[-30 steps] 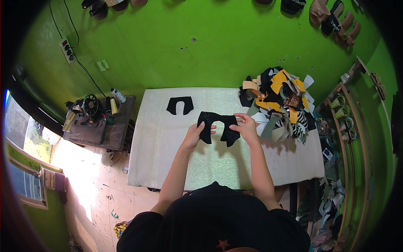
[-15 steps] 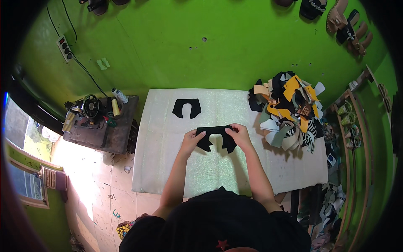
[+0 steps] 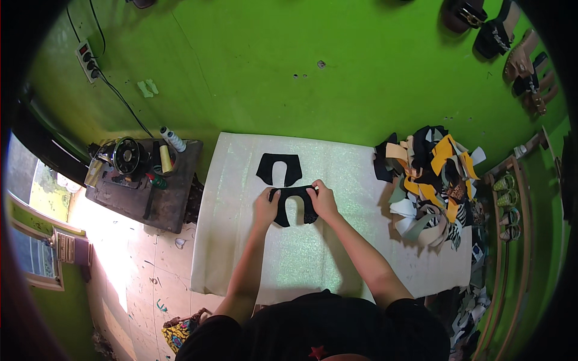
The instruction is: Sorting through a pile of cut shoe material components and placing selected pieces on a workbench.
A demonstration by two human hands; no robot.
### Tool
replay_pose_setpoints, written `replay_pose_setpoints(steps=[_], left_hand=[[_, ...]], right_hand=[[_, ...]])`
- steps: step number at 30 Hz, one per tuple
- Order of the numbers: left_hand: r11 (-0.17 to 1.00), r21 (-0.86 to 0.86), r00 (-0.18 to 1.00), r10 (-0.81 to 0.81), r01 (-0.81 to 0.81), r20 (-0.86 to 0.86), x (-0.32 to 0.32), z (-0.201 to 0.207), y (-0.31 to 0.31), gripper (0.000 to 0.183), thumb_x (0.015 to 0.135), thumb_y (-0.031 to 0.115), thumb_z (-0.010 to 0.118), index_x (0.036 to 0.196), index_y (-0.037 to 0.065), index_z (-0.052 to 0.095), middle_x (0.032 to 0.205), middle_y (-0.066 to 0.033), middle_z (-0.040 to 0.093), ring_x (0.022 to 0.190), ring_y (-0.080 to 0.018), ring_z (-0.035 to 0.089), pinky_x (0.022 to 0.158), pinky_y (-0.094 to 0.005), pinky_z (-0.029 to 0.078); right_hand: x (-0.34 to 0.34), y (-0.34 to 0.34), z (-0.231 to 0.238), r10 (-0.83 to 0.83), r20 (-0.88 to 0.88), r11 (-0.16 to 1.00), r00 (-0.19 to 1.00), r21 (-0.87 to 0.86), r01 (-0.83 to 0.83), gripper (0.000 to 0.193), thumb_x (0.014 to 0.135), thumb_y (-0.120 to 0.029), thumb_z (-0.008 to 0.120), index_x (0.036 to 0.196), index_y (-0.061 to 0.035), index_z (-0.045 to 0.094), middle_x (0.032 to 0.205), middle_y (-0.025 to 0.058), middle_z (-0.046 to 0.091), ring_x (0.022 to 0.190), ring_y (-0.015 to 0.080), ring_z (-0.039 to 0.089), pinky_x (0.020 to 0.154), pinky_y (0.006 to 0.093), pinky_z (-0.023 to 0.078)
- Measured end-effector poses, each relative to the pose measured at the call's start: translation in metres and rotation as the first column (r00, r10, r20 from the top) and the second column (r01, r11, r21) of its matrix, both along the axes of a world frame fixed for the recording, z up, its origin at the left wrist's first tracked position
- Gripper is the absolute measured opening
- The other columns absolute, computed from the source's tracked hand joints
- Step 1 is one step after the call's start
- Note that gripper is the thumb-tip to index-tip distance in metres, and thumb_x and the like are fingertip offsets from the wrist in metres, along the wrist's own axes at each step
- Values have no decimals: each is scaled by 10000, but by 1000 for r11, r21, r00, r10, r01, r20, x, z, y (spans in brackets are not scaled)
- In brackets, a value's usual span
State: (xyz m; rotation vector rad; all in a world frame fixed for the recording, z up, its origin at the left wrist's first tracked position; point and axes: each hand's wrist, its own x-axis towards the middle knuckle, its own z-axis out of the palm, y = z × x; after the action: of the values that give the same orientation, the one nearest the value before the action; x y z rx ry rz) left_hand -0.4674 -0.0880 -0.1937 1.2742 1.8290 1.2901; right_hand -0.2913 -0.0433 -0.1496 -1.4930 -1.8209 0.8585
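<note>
Both my hands hold a black arch-shaped cut piece of material with a U-shaped opening facing me. My left hand pinches its left upper corner, and my right hand pinches the right one. It is at or just over the pale, shimmery table covering; whether it touches cannot be made out. Just beyond it lies a second black arch-shaped piece of similar shape, flat on the covering.
A heap of fabric scraps covers the table's right side. On the left a sewing machine and thread spools stand on a dark stand. Sandals hang on the green wall, and a wooden rack stands at right.
The held black piece has come close to the near edge of the lying one and now appears flatter. My hands have shifted slightly left relative to the table. The whole view has shifted a little.
</note>
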Motion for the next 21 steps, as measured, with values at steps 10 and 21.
replay_pose_setpoints(steps=[10, 21], left_hand=[[996, -80, 969, -27, 48, 248, -79, -15, 93, 247, 768, 39, 608, 989, -56, 551, 865, -116, 633, 773, -152, 601, 689, -252, 467], [985, -167, 999, 38, -44, -37, -87, -40, 110, 255, 705, 36, 649, 949, -5, 588, 819, -110, 634, 724, -188, 608, 675, -287, 473]], right_hand=[[-67, 90, -29, -88, 20, 996, 996, -18, 89, 205, 806, -136, 540, 927, 29, 548, 795, 240, 605, 768, 374, 599, 685, 408, 473], [-82, 114, -62, -151, 34, 988, 988, -16, 152, 199, 771, -98, 577, 900, 52, 560, 817, 255, 601, 798, 394, 591, 712, 414, 482]])
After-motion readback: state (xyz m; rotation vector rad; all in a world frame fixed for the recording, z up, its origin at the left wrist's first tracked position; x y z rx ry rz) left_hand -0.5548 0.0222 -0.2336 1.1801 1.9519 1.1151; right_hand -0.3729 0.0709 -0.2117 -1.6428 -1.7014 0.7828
